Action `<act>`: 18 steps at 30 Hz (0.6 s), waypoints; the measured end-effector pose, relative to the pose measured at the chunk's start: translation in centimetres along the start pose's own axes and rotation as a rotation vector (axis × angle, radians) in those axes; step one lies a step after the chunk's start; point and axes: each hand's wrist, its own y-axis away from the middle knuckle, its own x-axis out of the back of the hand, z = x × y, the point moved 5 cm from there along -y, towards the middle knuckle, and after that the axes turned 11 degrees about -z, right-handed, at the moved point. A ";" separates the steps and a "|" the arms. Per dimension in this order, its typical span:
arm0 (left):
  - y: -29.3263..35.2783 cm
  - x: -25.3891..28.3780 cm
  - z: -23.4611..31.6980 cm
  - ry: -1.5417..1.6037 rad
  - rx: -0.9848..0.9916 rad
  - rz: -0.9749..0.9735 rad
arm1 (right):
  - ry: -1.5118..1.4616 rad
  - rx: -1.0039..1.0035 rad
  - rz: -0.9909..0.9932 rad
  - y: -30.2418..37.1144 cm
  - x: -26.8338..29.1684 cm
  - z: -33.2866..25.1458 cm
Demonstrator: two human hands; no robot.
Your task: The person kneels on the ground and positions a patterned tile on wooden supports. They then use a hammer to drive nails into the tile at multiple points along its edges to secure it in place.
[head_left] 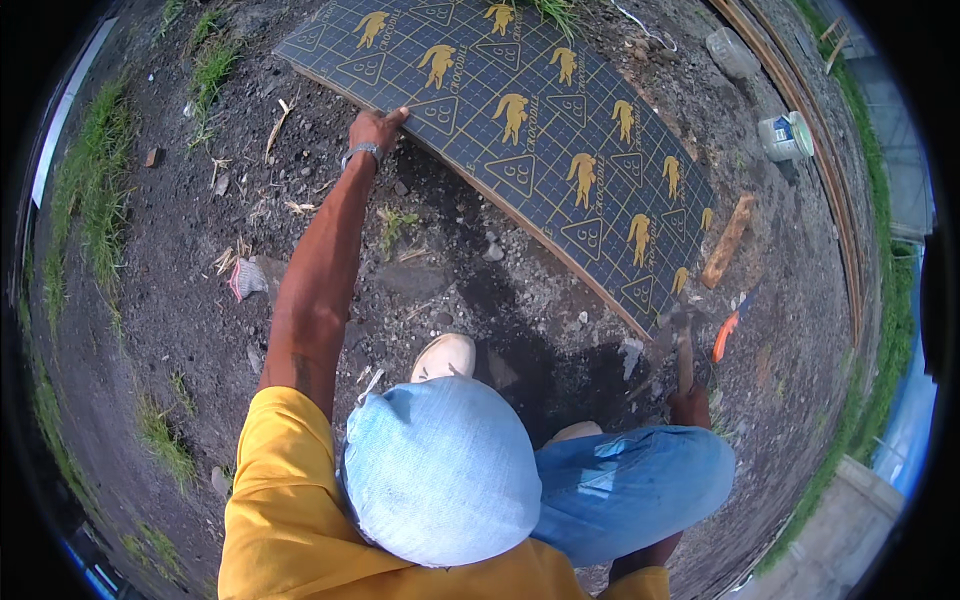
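Across the dirt (160, 330) slanted a dark, gold-patterned board (540, 150).
A wooden offcut (727, 242) lay beside its right end; nearer, a hammer (685, 362) had its handle in the closed fingers of the right hand (690, 408); the left hand (374, 132) clasped the board's near edge, its lower fingers hidden.

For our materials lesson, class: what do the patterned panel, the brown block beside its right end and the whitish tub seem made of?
Patterned panel: probably coated plywood; smooth, dark printed face with a brown edge.
Brown block: likely bare, rough wood, given its uneven surface.
Tub: perhaps smooth plastic, from its pale, thin-looking wall.
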 end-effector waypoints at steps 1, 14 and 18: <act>0.2 0.0 -0.2 0.030 -0.023 0.006 | -0.025 0.038 -0.004 0.2 0.1 -0.3; 4.4 -2.7 -1.4 0.325 -0.163 0.250 | -0.192 0.163 -0.014 -1.0 -2.0 3.1; 12.4 -9.2 0.6 0.788 0.037 -0.467 | -0.267 0.174 -0.051 0.0 -1.9 2.7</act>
